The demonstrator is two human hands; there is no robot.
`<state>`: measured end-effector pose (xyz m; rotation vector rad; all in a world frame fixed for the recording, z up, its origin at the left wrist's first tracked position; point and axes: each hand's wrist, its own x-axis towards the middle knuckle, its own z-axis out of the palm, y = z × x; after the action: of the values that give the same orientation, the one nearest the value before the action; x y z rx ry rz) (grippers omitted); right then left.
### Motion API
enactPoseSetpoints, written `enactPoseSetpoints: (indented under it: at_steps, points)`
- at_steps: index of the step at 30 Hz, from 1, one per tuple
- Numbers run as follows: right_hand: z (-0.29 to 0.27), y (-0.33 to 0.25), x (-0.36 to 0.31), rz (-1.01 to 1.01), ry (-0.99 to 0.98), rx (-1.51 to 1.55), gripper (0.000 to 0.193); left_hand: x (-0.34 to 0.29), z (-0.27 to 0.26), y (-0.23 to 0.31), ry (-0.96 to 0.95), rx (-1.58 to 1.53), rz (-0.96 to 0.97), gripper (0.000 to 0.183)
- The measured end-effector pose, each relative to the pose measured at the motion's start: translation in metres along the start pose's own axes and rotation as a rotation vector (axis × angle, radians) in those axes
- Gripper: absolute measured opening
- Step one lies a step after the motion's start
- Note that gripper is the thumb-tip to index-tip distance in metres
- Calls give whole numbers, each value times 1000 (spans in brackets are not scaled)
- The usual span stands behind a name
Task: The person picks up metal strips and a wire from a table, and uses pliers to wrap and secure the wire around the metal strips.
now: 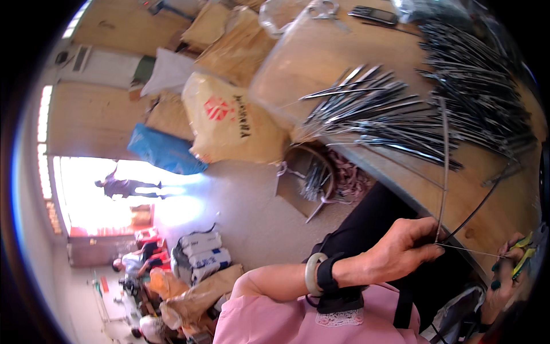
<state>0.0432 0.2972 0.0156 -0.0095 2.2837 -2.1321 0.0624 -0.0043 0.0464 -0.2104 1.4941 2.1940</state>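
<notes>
Pinched fingers of my left hand (pixel 408 252) grip the ends of several thin strips (pixel 446 155), which fan out over the table. A fine wire (pixel 472 250) runs from that pinch across to my right hand (pixel 503 286), partly cut off by the dark rim of the view. That hand is closed around pliers (pixel 522 255) with yellow-green handles; their jaws are hard to make out. Beyond my hands, a loose bundle of shiny dark strips (pixel 378 109) lies on the wooden table (pixel 321 51), beside a larger pile of black strips (pixel 475 86).
Scissors (pixel 325 8) and a dark phone (pixel 373 15) lie at the table's far edge. Below the table edge stands a round bin (pixel 329 166) with strips in it. Sacks (pixel 235 123) fill the floor to the left. Other people (pixel 129 186) are in the background, away from my hands.
</notes>
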Motion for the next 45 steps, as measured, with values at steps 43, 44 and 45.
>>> enactPoseSetpoints:
  at_steps: [43, 44, 45]
  points:
    - [51, -30, -15, -191, -332, -560, 12, -7, -22, -26, -201, 169, -522, 4]
    - [55, -30, -16, -167, -314, -558, 11, -4, -24, -29, -199, 170, -534, 4]
    - [55, -32, -18, -137, -284, -534, 11, -4, -28, -30, -188, 158, -520, 4]
